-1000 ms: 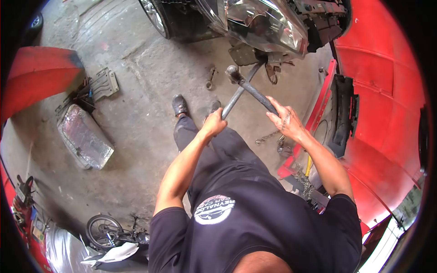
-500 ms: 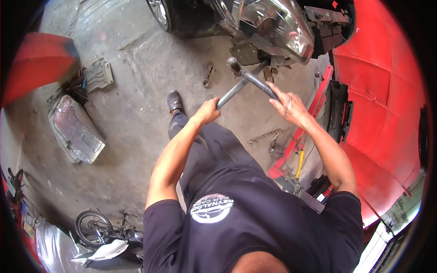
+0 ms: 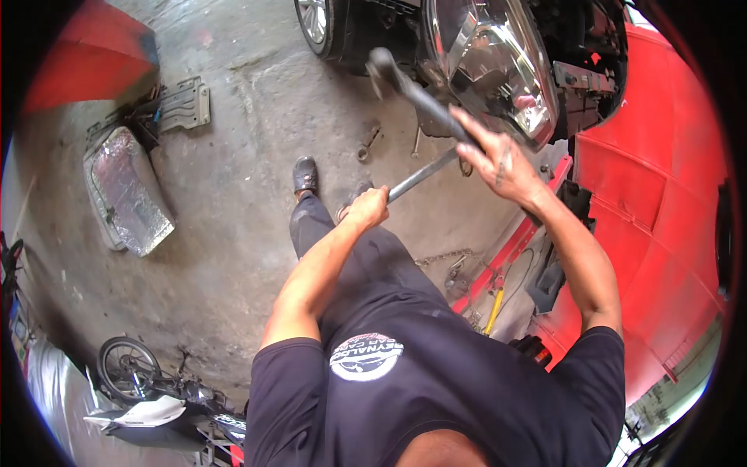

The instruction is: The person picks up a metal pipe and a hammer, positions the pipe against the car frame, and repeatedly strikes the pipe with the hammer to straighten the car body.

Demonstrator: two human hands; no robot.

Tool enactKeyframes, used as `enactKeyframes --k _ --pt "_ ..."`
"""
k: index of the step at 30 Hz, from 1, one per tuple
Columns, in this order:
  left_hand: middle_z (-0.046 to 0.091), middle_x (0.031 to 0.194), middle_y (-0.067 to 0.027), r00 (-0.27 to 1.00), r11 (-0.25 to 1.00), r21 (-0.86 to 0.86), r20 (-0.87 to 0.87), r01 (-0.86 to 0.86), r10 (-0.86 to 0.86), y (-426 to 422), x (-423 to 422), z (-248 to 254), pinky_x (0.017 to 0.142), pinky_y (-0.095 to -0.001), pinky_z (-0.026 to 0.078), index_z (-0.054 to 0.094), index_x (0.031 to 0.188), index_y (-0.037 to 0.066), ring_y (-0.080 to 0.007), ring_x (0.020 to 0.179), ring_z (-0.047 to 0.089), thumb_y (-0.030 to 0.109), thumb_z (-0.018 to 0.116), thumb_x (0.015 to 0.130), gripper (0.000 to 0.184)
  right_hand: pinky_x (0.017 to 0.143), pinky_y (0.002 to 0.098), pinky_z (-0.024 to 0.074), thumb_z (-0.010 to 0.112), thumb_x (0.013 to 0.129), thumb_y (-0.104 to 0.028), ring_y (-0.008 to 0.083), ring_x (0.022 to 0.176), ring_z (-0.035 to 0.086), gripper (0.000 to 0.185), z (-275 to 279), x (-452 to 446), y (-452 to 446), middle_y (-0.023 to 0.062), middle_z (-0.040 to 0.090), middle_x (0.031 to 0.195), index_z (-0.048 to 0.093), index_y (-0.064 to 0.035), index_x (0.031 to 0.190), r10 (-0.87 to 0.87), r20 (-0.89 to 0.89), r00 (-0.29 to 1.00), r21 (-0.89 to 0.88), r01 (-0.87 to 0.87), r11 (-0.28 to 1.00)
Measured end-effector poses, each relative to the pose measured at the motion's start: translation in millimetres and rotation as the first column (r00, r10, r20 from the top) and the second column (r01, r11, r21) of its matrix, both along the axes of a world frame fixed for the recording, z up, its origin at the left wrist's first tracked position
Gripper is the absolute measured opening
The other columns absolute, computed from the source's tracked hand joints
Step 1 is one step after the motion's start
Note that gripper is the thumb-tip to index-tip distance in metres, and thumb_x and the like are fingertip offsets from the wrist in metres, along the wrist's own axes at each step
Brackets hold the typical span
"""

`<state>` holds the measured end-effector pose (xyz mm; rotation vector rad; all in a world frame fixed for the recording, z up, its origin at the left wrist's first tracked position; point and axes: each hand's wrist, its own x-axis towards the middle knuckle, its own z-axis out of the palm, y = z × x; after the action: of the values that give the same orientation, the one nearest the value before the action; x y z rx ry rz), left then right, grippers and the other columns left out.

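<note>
My left hand (image 3: 369,207) is closed around the near end of a grey metal bar (image 3: 422,175). The bar slants up and right, and its far end is hidden behind my right hand. In my right hand (image 3: 502,162) is a hammer (image 3: 424,100), gripped by its dark handle. The hammer's head, slightly blurred, is raised at the upper left of that hand, in front of the car's dark front end. A large clear headlight (image 3: 506,74) sits just beyond my right hand.
A wrench (image 3: 369,145) lies on the concrete floor near my shoe (image 3: 306,175). A silver-foiled part (image 3: 131,194) and a metal bracket (image 3: 187,105) lie at left. A red panel (image 3: 654,202) stands at right, with a yellow-handled tool (image 3: 494,311) nearby. A motorcycle (image 3: 144,412) is lower left.
The hammer has risen away from the bar, its head going up and left. My right hand has moved up slightly. The view has shifted, bringing more of the headlight into sight.
</note>
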<state>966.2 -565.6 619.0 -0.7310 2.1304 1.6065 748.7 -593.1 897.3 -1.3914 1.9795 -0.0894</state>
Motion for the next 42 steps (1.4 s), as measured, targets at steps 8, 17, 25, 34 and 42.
enactKeyframes --k 8,17,25,34,42 --pt "0.069 0.097 -0.0230 0.999 1.000 -0.002 0.037 0.019 -0.019 2.0 2.2 -9.1 0.081 -0.0545 0.053 0.060 0.107 0.006 -0.0428 0.094 0.068 0.003 0.057 0.081 0.026 0.063 0.0428 0.0587 0.062 0.086 -0.003 0.0363 0.077 0.070 0.032 -25.0 -21.6 -35.3 0.0254 0.054 0.135 0.064 -0.0005 0.117 0.294 -0.330 0.897 -0.415 -0.418 0.808" --pt "0.067 0.093 -0.0288 0.998 0.992 0.108 -0.001 -0.064 0.065 21.3 32.4 -29.5 0.087 -0.0535 0.050 0.061 0.100 -0.001 -0.0450 0.094 0.066 0.005 0.058 0.075 0.026 0.094 0.0453 0.0503 0.059 0.095 -0.023 0.0408 0.112 0.063 0.056 -38.0 -20.0 58.5 0.0320 0.061 0.120 0.042 -0.0086 0.147 -0.224 0.036 0.974 0.459 0.183 0.869" --pt "0.065 0.099 -0.0325 0.995 0.942 0.323 0.011 -0.097 0.099 -43.4 35.7 -19.1 0.089 -0.0527 0.048 0.061 0.105 -0.004 -0.0479 0.105 0.061 0.005 0.054 0.073 0.035 0.078 0.0530 0.0494 0.056 0.098 -0.030 0.0473 0.086 0.064 0.059 -50.4 34.1 48.6 0.0281 0.066 0.090 0.033 -0.0173 0.152 -0.116 0.133 0.984 0.346 0.064 0.936" --pt "0.070 0.096 -0.0252 0.999 0.964 0.267 0.022 0.023 -0.030 -17.2 11.1 -34.4 0.076 -0.0500 0.054 0.062 0.104 0.001 -0.0392 0.087 0.070 0.008 0.053 0.075 0.031 0.081 0.0513 0.0471 0.055 0.099 -0.026 0.0476 0.090 0.063 0.058 -48.0 15.5 67.4 0.0272 0.065 0.104 0.035 -0.0162 0.152 -0.131 -0.011 0.991 0.321 0.128 0.939" --pt "0.070 0.086 -0.0224 0.999 0.968 0.250 0.039 0.012 -0.022 -11.1 4.1 -41.4 0.056 -0.0437 0.057 0.062 0.105 0.001 -0.0330 0.065 0.071 0.005 0.052 0.079 0.029 0.065 0.0459 0.0495 0.062 0.095 -0.018 0.0406 0.071 0.065 0.063 -9.0 -5.5 -18.0 0.0234 0.066 0.085 0.036 -0.0183 0.152 -0.004 -0.038 0.999 -0.098 0.000 0.995"
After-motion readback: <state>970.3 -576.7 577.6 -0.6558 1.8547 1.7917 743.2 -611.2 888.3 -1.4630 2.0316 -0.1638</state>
